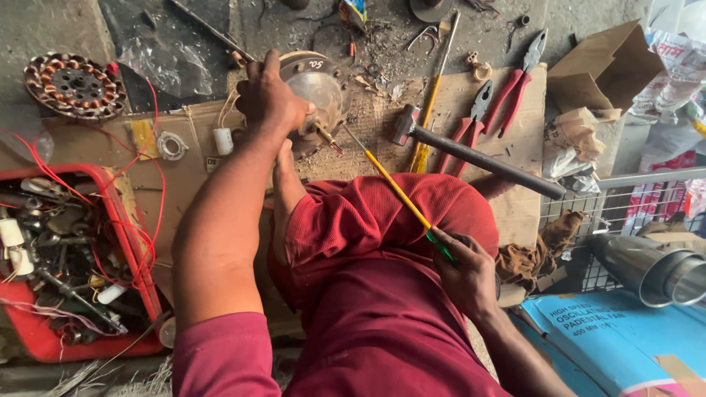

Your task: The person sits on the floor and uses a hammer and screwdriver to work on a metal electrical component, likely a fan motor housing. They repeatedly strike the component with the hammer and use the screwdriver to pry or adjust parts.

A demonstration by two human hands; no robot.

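Left hand (268, 95) grips the round metal motor housing (318, 92); right hand (465, 276) holds a yellow screwdriver (397, 192)

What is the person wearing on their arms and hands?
Both hands are bare, with no gloves: the left hand and the right hand. A dark red sleeve covers the left upper arm; both forearms are uncovered. No rings, watch or bracelet can be seen.

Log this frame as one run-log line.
left hand: gripping round motor housing | right hand: holding yellow screwdriver, tip near housing | nearby: hammer, red pliers
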